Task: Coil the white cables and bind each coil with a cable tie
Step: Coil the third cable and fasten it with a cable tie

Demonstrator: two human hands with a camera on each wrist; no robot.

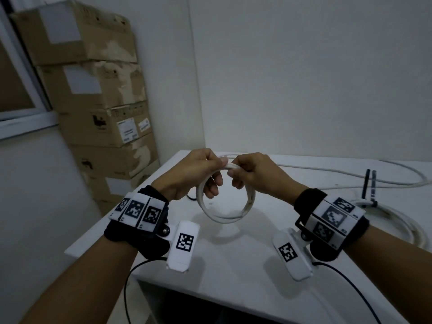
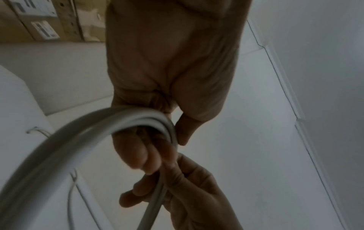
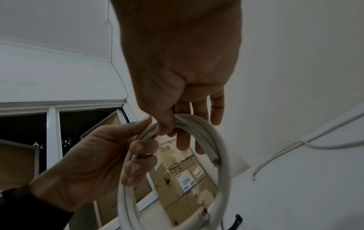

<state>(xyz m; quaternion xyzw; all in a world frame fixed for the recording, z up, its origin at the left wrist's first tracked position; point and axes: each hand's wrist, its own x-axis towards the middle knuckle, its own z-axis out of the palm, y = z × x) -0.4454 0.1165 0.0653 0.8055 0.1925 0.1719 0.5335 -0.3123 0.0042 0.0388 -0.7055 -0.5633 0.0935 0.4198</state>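
Note:
A white cable wound into a round coil [image 1: 224,215] hangs in the air above the white table [image 1: 233,258]. My left hand [image 1: 198,174] grips the coil's upper left side, fingers curled through the loop. My right hand [image 1: 250,174] pinches the top of the coil beside it. The coil [image 3: 220,155] shows a cut end inside the loop in the right wrist view. In the left wrist view the coil [image 2: 82,132] arcs under my left hand [image 2: 149,149], with my right hand [image 2: 189,194] below. A loose white cable [image 1: 350,175] lies across the table's back. Black cable ties [image 1: 370,185] stick up at the right.
A second white coil [image 1: 397,220], bound with a black tie, lies on the table behind my right wrist. Stacked cardboard boxes [image 1: 98,108] stand against the wall at the left, next to a window [image 1: 14,90]. The table's left edge [image 1: 117,206] runs close to my left wrist.

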